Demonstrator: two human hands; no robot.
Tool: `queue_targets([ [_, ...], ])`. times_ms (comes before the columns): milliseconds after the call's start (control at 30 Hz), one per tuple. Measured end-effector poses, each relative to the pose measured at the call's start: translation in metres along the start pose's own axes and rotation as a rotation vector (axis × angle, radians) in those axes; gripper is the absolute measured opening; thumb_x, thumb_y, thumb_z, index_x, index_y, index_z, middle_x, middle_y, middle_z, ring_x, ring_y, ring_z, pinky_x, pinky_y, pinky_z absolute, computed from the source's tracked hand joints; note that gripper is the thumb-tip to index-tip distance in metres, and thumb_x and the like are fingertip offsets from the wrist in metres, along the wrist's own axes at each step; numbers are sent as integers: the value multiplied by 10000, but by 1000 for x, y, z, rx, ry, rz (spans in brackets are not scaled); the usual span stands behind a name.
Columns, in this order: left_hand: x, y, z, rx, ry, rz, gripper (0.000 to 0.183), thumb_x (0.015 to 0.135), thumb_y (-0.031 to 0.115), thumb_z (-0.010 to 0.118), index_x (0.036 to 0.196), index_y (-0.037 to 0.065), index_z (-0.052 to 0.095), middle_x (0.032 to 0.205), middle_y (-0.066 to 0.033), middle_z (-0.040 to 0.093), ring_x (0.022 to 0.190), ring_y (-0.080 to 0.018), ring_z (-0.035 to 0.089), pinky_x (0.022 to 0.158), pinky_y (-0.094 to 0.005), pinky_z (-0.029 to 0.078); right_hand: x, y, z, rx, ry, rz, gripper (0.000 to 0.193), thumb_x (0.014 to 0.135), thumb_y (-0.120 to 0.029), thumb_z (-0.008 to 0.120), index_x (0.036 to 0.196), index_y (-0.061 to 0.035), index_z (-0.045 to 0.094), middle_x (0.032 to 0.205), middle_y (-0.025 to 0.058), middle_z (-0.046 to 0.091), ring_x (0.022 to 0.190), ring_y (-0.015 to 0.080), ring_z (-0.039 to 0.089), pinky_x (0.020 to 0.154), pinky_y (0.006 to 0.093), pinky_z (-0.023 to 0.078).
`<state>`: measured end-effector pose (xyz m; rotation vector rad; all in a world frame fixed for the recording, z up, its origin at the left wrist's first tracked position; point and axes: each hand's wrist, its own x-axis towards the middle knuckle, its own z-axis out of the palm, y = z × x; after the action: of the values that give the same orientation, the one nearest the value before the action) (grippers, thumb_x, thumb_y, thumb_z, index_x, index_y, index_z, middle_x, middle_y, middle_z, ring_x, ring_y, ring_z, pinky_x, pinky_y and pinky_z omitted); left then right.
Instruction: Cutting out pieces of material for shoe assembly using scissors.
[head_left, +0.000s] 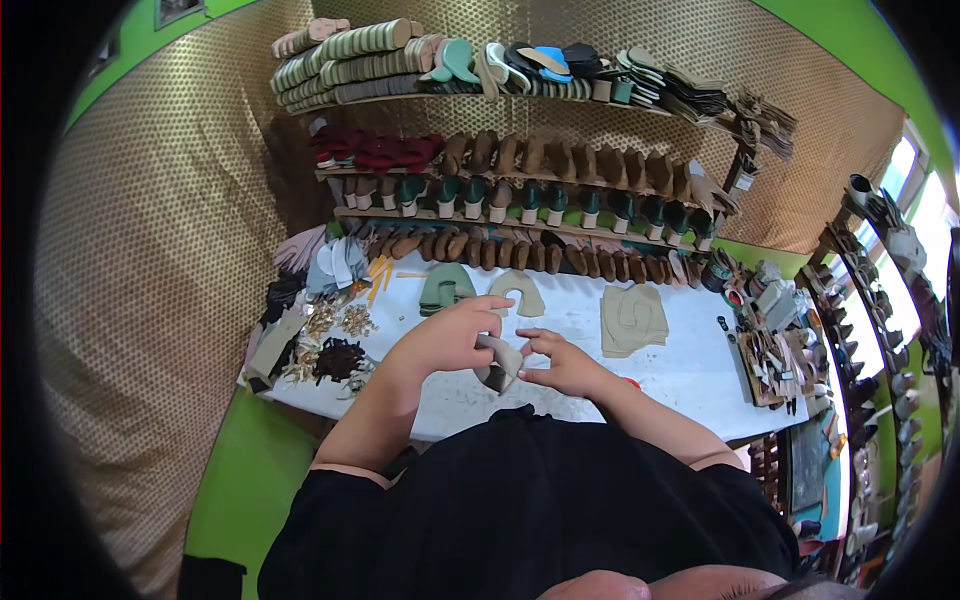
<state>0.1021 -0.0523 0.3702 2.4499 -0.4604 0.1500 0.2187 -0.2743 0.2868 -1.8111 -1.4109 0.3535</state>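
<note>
My left hand (pixel 452 337) is closed on a grey-beige curved shoe upper piece (pixel 505 358), which it holds up over the white table in front of my body. Close to the right edge of that piece is my right hand (pixel 566 366), its thumb and fingers parted; whether the thumb touches the piece is hard to make out. Just beyond my hands lie a stack of green curved pieces (pixel 441 288) and a beige U-shaped piece (pixel 534 298). Farther right, flat beige pieces (pixel 630 322) lie overlapping on the table.
Gold-coloured bits (pixel 320 320) and a dark brown heap (pixel 340 360) sit at the table's left. Tools and scraps crowd a holder (pixel 772 365) at the right edge. Behind the white table (pixel 690 390), shelves carry rows of shoe forms (pixel 560 165) and stacked soles (pixel 375 70).
</note>
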Motion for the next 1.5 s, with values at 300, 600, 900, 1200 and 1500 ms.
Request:
queue_targets([
  [300,-28,-9,1,-135,246,-443,191,826,163,734,925,17,658,833,-76,696,742,-186,634,684,-319,498,-8,-4,-3,243,90,312,200,877,-183,710,953,-29,609,883,61,658,830,158,594,783,314,481],
  [600,-39,-22,14,-169,315,-518,171,854,153,736,950,34,658,768,-44,664,696,-149,590,654,-306,486,-10,18,-13,313,282,314,206,895,-179,701,983,-6,633,853,52,668,796,120,593,727,274,470],
  [900,-35,-15,14,-69,279,-346,212,835,135,745,970,21,628,838,-81,645,777,-214,600,728,-318,481,-23,11,-37,361,391,395,118,911,-110,685,955,-16,629,843,0,647,774,69,561,705,231,445],
  [1200,-20,-13,35,-192,531,-367,177,890,104,694,997,3,595,901,-67,672,844,-128,605,758,-287,482,-40,-2,-41,281,464,342,141,876,-113,721,947,-12,653,841,5,654,793,87,585,741,240,463],
  [1500,-13,-17,40,-357,652,-328,138,910,76,670,1006,-13,625,874,-59,696,773,-89,619,700,-241,485,-45,-7,-41,293,510,324,120,874,-104,722,918,-15,653,835,5,654,791,82,581,738,232,455],
])
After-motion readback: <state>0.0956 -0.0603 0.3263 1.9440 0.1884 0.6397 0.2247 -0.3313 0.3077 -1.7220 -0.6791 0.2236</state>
